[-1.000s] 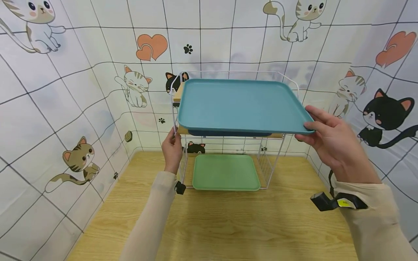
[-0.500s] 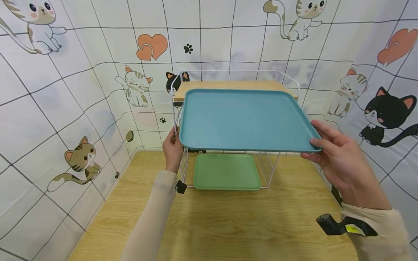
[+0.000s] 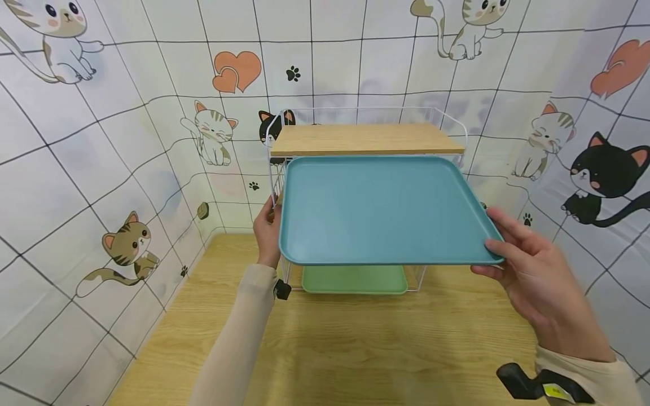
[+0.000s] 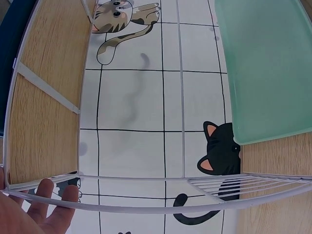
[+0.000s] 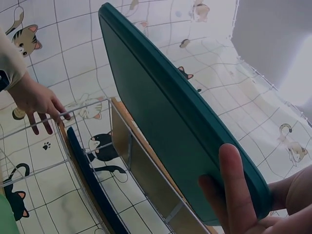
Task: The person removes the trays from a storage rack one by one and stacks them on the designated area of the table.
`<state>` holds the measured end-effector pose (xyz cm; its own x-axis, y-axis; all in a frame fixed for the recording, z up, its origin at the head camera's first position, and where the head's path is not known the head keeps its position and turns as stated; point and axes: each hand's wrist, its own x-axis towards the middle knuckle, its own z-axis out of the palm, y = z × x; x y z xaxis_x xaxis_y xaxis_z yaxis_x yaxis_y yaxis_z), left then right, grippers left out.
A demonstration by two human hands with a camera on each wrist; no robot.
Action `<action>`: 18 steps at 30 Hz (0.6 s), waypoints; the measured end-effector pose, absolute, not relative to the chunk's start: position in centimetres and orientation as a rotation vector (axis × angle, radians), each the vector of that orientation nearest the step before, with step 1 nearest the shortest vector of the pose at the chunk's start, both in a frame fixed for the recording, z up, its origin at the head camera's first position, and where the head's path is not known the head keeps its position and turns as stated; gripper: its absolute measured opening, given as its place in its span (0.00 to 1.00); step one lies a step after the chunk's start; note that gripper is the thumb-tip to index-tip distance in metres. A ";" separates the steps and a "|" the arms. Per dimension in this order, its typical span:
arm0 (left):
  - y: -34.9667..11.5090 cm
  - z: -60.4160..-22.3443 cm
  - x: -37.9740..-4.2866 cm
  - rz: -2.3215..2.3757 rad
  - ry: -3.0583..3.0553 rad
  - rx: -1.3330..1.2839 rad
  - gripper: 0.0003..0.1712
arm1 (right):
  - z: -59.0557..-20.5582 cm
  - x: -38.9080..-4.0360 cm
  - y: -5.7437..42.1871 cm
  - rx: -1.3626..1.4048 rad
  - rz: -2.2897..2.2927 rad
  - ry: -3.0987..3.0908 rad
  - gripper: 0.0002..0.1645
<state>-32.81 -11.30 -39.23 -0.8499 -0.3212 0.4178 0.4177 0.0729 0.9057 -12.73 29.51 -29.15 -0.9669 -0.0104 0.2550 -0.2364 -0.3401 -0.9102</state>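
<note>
My right hand (image 3: 533,276) pinches the front right corner of a blue tray (image 3: 383,211), thumb on top and fingers beneath. The tray is held in front of a white wire rack and hides the middle shelf in the head view. My left hand (image 3: 267,237) grips the rack's left side frame at middle-shelf height. In the left wrist view, its fingers (image 4: 61,214) curl round the white wire (image 4: 131,208). A dark blue tray (image 5: 95,183) lies on the middle shelf. On the bottom shelf lies a green tray (image 3: 355,281), partly covered by the blue one in the head view.
The rack's wooden top shelf (image 3: 365,140) is bare, with a thin wire rail around its back and sides. Rack and arms are over a wood-grain table (image 3: 386,349). Cat-patterned wall covering (image 3: 335,67) closes in the back and both sides.
The right hand has brought the blue tray down and towards me, off the top shelf's outline. That shelf now shows fully, while the green tray is more covered. The left hand stays on the rack.
</note>
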 end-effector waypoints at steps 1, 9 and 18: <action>-11.3 -39.3 -32.9 -1.829 -1.832 -0.091 0.24 | -29.4 -12.6 29.5 0.324 2.443 -1.714 0.35; -11.1 -39.0 -32.9 -1.772 -1.827 -0.067 0.23 | -31.5 -11.6 29.9 0.293 2.461 -1.721 0.37; -10.7 -38.4 -32.3 -1.765 -1.824 -0.052 0.23 | -33.3 -10.8 30.1 0.186 2.493 -1.736 0.37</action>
